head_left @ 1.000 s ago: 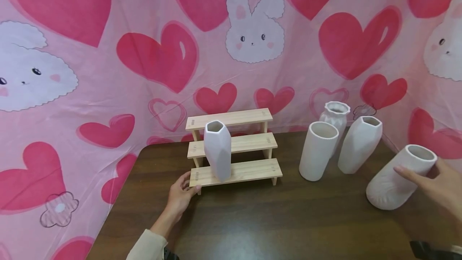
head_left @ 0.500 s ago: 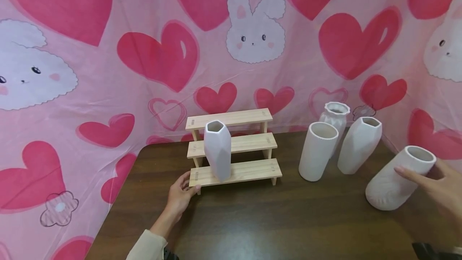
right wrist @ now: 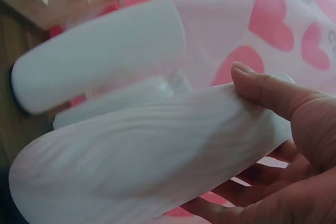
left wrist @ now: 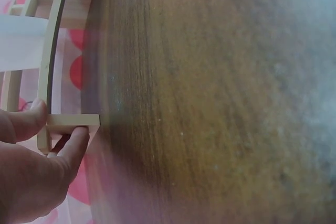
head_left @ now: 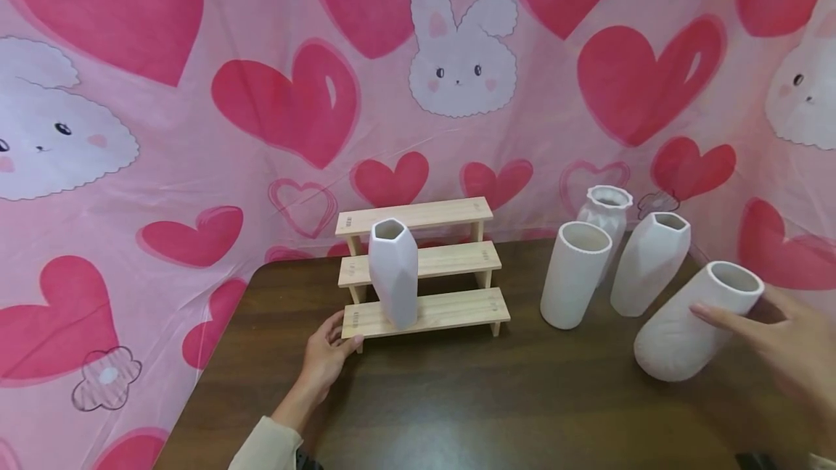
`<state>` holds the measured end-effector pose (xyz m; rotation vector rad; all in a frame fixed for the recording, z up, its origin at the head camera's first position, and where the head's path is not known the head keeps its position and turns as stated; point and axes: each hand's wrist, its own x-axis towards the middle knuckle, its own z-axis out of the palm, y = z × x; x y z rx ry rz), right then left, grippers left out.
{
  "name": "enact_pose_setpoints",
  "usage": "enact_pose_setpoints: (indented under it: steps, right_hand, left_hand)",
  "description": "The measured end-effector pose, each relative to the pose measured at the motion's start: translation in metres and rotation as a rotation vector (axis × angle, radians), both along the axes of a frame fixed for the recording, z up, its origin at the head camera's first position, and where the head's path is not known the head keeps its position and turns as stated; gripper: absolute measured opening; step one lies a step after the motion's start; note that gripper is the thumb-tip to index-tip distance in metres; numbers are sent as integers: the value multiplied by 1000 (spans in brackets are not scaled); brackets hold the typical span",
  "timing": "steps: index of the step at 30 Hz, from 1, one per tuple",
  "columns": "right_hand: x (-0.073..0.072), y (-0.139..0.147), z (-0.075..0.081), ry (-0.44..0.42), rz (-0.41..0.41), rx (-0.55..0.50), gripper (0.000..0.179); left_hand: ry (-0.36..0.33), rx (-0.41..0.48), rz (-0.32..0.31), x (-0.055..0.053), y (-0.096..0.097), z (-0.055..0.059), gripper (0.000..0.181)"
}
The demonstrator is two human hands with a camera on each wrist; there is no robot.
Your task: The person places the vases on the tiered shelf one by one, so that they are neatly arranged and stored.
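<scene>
My right hand [head_left: 787, 343] grips a white textured vase [head_left: 686, 332] near its rim, thumb on the near side and fingers behind; the right wrist view shows wavy relief on its wall. In the head view the vase leans, its mouth to the upper right. My left hand [head_left: 324, 354] pinches the left end of the lowest step of a three-tier wooden stand [head_left: 457, 308], thumb on top and fingers underneath. On that step, left of its middle, a white faceted vase [head_left: 394, 274] stands upright.
To the right of the stand are a white cylindrical vase [head_left: 575, 278], a white vase with a ruffled rim [head_left: 604, 220] partly hidden behind it, and another faceted vase [head_left: 649, 267]. A pink heart-print cloth [head_left: 522, 136] hangs behind the dark wooden table [head_left: 457, 405].
My right hand has shifted left with the textured vase, bringing it closer to the other vases. The left hand and the stand have stayed put.
</scene>
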<state>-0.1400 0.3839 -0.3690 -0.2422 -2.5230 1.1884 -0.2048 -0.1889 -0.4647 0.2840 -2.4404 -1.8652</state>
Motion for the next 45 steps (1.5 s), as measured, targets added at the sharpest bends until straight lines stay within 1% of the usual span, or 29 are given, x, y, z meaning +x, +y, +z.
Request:
enact_pose_setpoints:
  steps: [1, 4, 7, 13, 17, 20, 29, 35, 41, 43, 45]
  right_hand:
    - [1, -2, 3, 3, 6, 6, 68]
    - [1, -11, 12, -40, 4, 43, 70]
    - [1, -18, 21, -48, 20, 70, 69]
    - [2, -37, 33, 14, 64, 85, 65]
    - [-1, -50, 41, 32, 92, 113, 64]
    - [-5, -64, 46, 26, 114, 112, 63]
    - [-17, -101, 55, 49, 232, 17, 55]
    - [-26, -127, 58, 63, 299, -63, 56]
    - [-36, -155, 62, 65, 324, -81, 62]
    - [-40, -164, 64, 76, 334, -88, 63]
    - [-47, -174, 64, 100, 355, -100, 60]
  left_hand:
    - [1, 1, -1, 0, 0, 0, 61]
    - [-1, 1, 1, 0, 0, 0, 61]
    - [-6, 1, 4, 0, 0, 0, 61]
    - [-4, -9, 6, 0, 0, 2, 61]
    - [-3, -14, 8, 0, 1, 3, 62]
    - [-6, -18, 10, 1, 1, 3, 62]
    - [-11, -18, 8, 0, 2, 1, 61]
    - [-20, -17, 8, 0, 1, 1, 61]
    - [-9, -12, 9, 0, 1, 0, 60]
    - [-7, -13, 11, 0, 1, 1, 60]
    - [-7, -17, 13, 0, 1, 0, 60]
